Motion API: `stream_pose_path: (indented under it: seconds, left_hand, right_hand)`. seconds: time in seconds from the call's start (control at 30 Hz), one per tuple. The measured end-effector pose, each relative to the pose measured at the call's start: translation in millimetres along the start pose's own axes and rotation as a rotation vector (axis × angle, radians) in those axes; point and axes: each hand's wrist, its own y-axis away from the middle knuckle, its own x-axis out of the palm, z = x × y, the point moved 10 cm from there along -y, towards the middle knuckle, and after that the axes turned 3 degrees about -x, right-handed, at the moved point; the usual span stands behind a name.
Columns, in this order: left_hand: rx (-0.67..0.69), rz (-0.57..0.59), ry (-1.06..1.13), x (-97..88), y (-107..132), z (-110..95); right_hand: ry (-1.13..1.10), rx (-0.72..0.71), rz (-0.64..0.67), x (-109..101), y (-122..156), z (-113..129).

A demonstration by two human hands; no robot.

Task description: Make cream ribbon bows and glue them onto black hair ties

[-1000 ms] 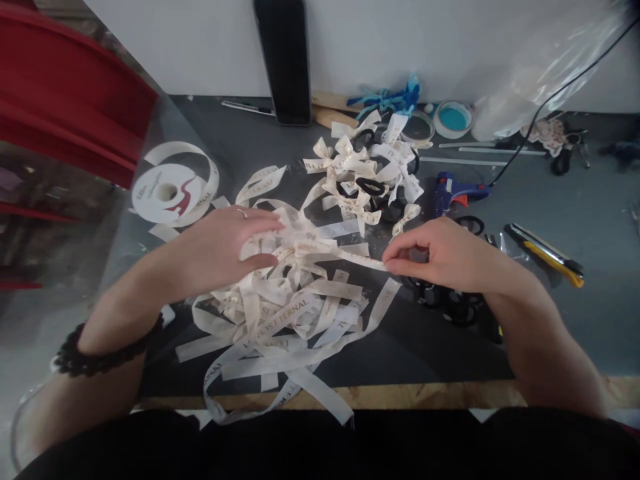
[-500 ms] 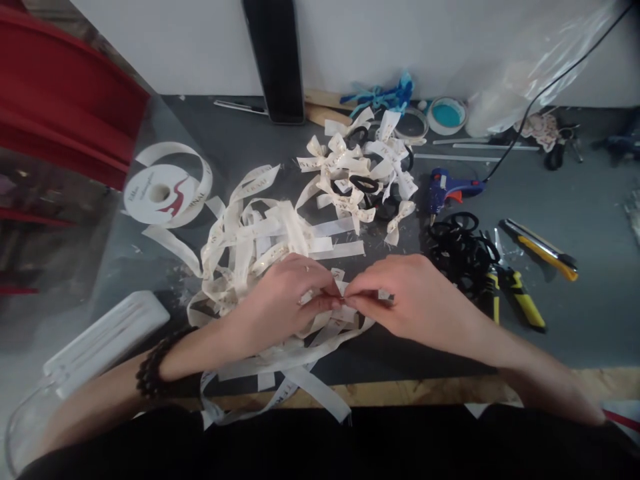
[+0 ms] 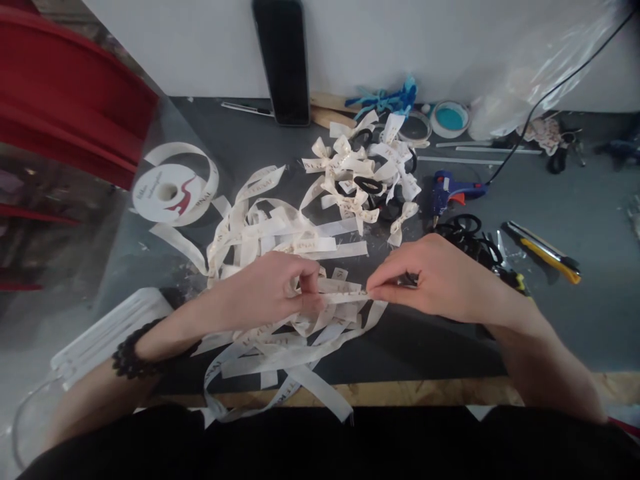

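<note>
Grey tabletop (image 3: 575, 200) backs cream, seemingly gold-lettered ribbon strip (image 3: 345, 294).

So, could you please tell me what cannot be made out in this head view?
All in the head view:
1. Print on the ribbon strip pinched between the left hand and right hand: too small and blurred to read.
2. The black hair ties: partly hidden behind the right hand.
3. The black slab against the wall: top cut off by the frame edge.
4. The spool label: writing too small.

A grey worktable (image 3: 575, 320) stands against a plain white wall (image 3: 200, 40).
</note>
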Motion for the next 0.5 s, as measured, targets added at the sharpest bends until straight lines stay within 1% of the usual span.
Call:
stream_pose_path:
  seconds: [0.1,0.2,0.23,0.3,0.37,0.4,0.43,0.5]
  left_hand:
    - [-0.021,-0.067,-0.053,-3.4,-0.7,3.2]
    - [-0.051,-0.119,-0.046,-8.0,0.3,4.3]
    - [-0.066,-0.111,-0.025,-8.1,0.3,4.9]
    - [-0.086,-0.032,0.048,-2.6,-0.4,5.6]
    - [-0.063,0.071,0.112,5.5,-1.1,2.6]
    - [-0.036,0.090,0.117,6.8,-1.6,0.4]
    - [-0.013,0.080,0.101,5.9,-2.4,-0.7]
    - [0.007,0.009,0.034,1.0,-4.3,0.4]
  right_hand:
    - [0.025,0.039,-0.026,-5.0,-2.0,-8.8]
    - [0.034,0.056,-0.032,-8.5,-1.9,-14.2]
    - [0.038,0.058,-0.035,-9.6,-1.7,-15.4]
    - [0.050,0.062,-0.042,-11.3,-1.5,-17.4]
    - [0.061,0.062,-0.053,-12.3,-1.4,-18.3]
    - [0.067,0.060,-0.056,-12.7,-1.5,-18.5]
    - [0.074,0.059,-0.059,-12.9,-1.6,-18.7]
    - [0.089,0.058,-0.058,-13.5,-1.6,-19.7]
